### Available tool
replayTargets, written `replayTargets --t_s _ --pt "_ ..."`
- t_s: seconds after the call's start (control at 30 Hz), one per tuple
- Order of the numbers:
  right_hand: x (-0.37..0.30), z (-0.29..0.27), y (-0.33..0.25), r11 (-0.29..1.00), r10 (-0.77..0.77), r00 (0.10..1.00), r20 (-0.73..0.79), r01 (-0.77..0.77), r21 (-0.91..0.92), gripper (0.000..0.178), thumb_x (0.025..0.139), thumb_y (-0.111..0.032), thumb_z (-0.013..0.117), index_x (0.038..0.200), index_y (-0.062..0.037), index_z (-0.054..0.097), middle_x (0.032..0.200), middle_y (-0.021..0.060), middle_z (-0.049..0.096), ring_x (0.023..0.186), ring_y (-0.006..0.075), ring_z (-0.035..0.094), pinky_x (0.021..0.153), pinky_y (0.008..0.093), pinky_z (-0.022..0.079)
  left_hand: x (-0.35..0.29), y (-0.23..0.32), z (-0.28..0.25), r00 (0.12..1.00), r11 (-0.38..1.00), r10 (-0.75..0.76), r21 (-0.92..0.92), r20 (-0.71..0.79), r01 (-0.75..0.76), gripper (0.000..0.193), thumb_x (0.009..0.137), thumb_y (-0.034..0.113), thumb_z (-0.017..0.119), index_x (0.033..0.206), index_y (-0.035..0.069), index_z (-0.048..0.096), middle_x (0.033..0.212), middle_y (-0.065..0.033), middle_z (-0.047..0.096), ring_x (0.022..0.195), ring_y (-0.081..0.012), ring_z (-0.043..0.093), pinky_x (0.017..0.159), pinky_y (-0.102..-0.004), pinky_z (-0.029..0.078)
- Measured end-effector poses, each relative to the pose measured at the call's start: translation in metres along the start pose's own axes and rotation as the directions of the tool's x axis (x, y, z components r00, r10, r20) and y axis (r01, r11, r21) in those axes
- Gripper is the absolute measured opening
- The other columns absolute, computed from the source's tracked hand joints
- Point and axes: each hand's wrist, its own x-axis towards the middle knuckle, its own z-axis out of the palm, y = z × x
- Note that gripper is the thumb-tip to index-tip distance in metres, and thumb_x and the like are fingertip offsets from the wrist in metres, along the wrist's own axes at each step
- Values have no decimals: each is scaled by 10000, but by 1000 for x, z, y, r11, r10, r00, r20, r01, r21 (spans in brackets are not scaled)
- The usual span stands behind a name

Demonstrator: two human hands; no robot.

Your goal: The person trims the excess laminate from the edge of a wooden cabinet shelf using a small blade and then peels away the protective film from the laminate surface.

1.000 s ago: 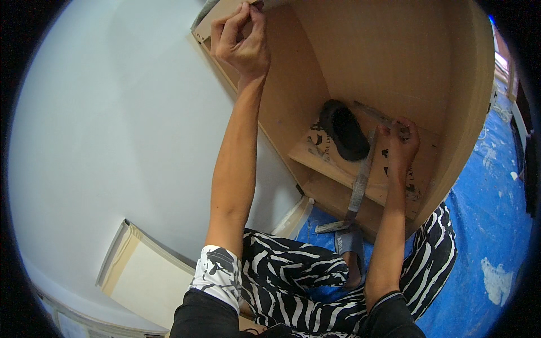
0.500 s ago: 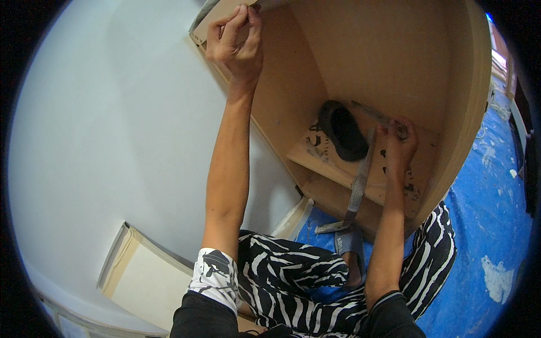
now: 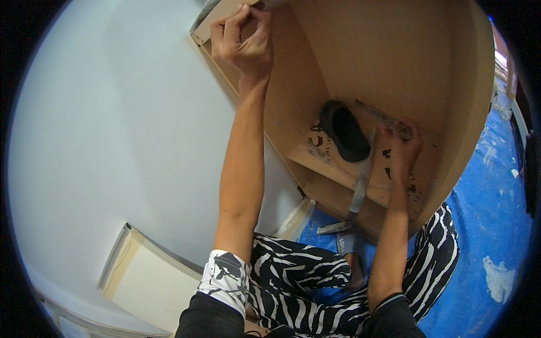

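My left hand (image 3: 243,42) is raised to the upper edge of a wooden cabinet (image 3: 389,50), fingers pinched at the end of a grey strip (image 3: 276,3). Lower down, inside the cabinet, my right hand (image 3: 404,147) is closed around a length of greyish banding strip (image 3: 378,115). Another grey strip (image 3: 360,188) hangs from beside that hand, over the front of the shelf board (image 3: 315,156) and down toward the floor. A black oblong hollow thing (image 3: 345,130), shaped like a slip-on shoe, lies on the shelf board left of my right hand.
A pale wall (image 3: 112,124) stands close on the left. A cream panel (image 3: 149,276) with a taped edge leans below it. Blue sheeting (image 3: 479,225) with white stains covers the floor. My legs in zebra-patterned trousers (image 3: 298,270) and a grey slipper (image 3: 350,245) are beneath the cabinet.
My left hand and forearm have shifted slightly right along the cabinet's upper edge. My right hand keeps its hold, moving only a little.
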Motion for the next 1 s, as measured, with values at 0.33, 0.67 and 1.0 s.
replayTargets --t_s 0.33,0.67,1.0 --pt "6 -5 1 999 22 1000 -16 -22 30 131 920 -13 576 1047 17 577 972 127 617 803 219 692 696 302 566 -26 12 -12 946 945 -324 -41 -9 323 191 830 -15 702 1020 -14 688 978 -99 634 827 -171 665 725 -254 568" --pt "7 -7 8 1000 20 1000 1 -20 -13 172 945 -40 538 1099 33 560 986 159 630 851 225 700 762 301 575 -8 -5 -15 992 993 54 96 114 -65 191 795 0 741 985 18 732 900 -97 664 811 -158 646 665 -256 528" --pt "6 -8 5 998 49 998 26 -48 -40 177 954 -53 540 1102 41 559 983 137 617 820 224 697 731 297 564 -5 -10 -17 967 953 197 200 161 -228 178 757 26 769 930 19 730 811 -74 678 720 -155 641 625 -259 539"
